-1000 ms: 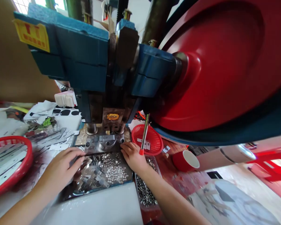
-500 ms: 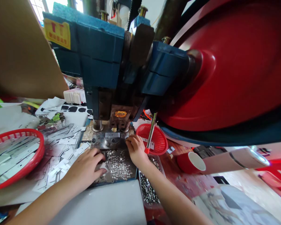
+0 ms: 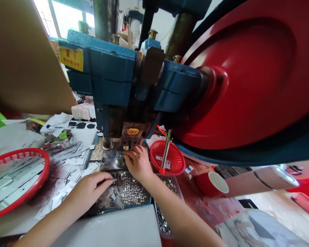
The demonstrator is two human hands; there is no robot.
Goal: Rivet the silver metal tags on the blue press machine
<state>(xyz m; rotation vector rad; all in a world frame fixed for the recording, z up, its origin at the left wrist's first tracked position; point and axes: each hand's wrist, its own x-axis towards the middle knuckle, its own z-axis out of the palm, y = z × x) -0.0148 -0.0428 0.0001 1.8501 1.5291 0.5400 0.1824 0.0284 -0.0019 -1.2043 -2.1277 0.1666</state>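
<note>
Head cam: left hand (image 3: 95, 185) pinches a tiny metal part (image 3: 114, 180), right hand (image 3: 139, 164) is at the die block (image 3: 109, 161), can't tell its grip; best clear the press ram (image 3: 133, 132) before any stroke.

Parts (image 3: 132, 192) before press (image 3: 113, 85), cup (image 3: 204, 185) right (basket (image 3: 46, 164) left)

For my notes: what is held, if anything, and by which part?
Left hand: seemingly a small grey metal piece, exact part unclear. Right hand: cannot be told.

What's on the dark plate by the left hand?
On the dark plate lie small shiny bits and flat metal pieces. The left hand covers part of it; anything underneath is hidden.
</note>
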